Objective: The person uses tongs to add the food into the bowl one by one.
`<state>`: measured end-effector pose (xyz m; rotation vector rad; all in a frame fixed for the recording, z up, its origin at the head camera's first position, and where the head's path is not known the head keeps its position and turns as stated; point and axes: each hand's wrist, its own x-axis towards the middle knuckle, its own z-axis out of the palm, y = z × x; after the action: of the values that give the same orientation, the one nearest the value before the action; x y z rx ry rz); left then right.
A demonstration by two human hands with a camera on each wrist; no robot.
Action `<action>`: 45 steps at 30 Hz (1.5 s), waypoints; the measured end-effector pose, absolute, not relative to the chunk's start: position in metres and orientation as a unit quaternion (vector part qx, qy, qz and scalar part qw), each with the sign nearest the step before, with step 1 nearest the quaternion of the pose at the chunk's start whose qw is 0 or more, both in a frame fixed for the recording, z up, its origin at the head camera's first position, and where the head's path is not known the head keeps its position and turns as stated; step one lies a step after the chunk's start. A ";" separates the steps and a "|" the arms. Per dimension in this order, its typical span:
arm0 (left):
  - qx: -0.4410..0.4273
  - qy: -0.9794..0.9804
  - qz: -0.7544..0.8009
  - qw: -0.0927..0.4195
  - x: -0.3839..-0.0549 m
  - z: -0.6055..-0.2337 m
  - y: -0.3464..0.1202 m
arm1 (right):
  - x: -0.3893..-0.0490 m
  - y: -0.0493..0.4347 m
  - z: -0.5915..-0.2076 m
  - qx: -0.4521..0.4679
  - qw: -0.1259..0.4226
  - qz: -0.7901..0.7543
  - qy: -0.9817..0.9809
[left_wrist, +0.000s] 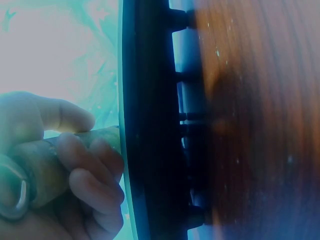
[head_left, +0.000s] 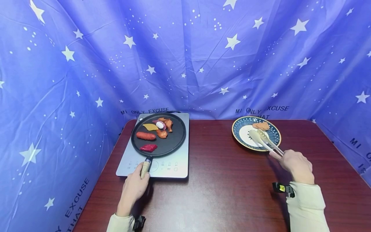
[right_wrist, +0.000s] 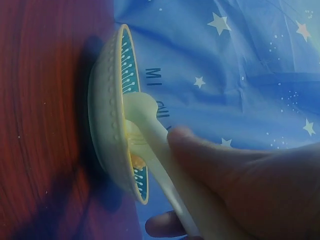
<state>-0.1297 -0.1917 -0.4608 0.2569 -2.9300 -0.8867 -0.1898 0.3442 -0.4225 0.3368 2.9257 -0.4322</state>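
My left hand [head_left: 135, 184] grips the wooden handle [head_left: 145, 169] of a flat black frying pan [head_left: 169, 146]. In the left wrist view the fingers wrap round that handle, with a metal ring [left_wrist: 22, 197] at its end. Over at the right, my right hand [head_left: 295, 163] holds pale-tipped tongs [head_left: 262, 138] above a blue-and-white patterned plate [head_left: 239, 137]. A piece of fried chicken [head_left: 261, 125] lies toward the plate's far side, just beyond the tong tips. In the right wrist view the tongs' two arms reach over the plate's rim [right_wrist: 125, 65].
The pan sits on a silver induction cooker [head_left: 127, 161]. In it lie a sausage [head_left: 146, 135], a red meat piece [head_left: 148, 148], a yellow slice [head_left: 150, 127] and several brown chicken-like pieces [head_left: 162, 133]. A blue starry curtain [head_left: 203, 64] borders the brown table [head_left: 214, 180].
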 end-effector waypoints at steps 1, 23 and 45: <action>0.083 -0.953 -0.289 0.035 -0.130 -0.461 -0.192 | -0.190 0.344 -0.423 0.111 0.081 -0.144 0.980; 0.082 -0.953 -0.289 0.038 -0.130 -0.461 -0.192 | -0.200 0.345 -0.432 0.032 0.033 -0.134 0.990; 0.085 -0.953 -0.288 0.038 -0.129 -0.461 -0.191 | -0.196 0.341 -0.435 -0.011 0.047 -0.234 0.971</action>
<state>-0.1292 -0.1909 -0.4607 0.2619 -2.9240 -0.8826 -0.1963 0.3408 -0.4354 -0.0340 2.9637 -0.7129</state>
